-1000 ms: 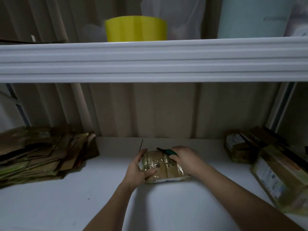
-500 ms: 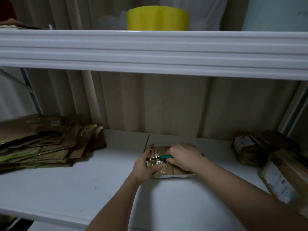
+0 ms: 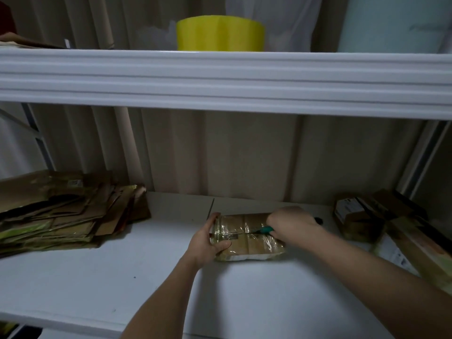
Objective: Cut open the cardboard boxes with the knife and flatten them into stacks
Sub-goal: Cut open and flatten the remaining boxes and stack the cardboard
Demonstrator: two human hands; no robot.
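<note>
A small cardboard box (image 3: 254,243) wrapped in glossy clear tape lies flat on the white shelf (image 3: 122,277). My left hand (image 3: 208,243) grips its left end, thumb on the front edge. My right hand (image 3: 291,222) holds a green-handled knife (image 3: 263,230) over the box's top, its thin blade lying along the middle tape seam and pointing left. A pile of flattened cardboard (image 3: 56,211) rests at the shelf's left end.
Several taped boxes (image 3: 359,216) with labels crowd the right end of the shelf. A white upper shelf edge (image 3: 220,79) spans overhead, carrying a yellow tape roll (image 3: 220,33) and a pale blue roll (image 3: 391,23). A corrugated wall stands behind.
My right hand has drawn back to the right with the knife, and the blade now lies along the box's middle seam. My left hand keeps its hold. The camera shifted slightly.
</note>
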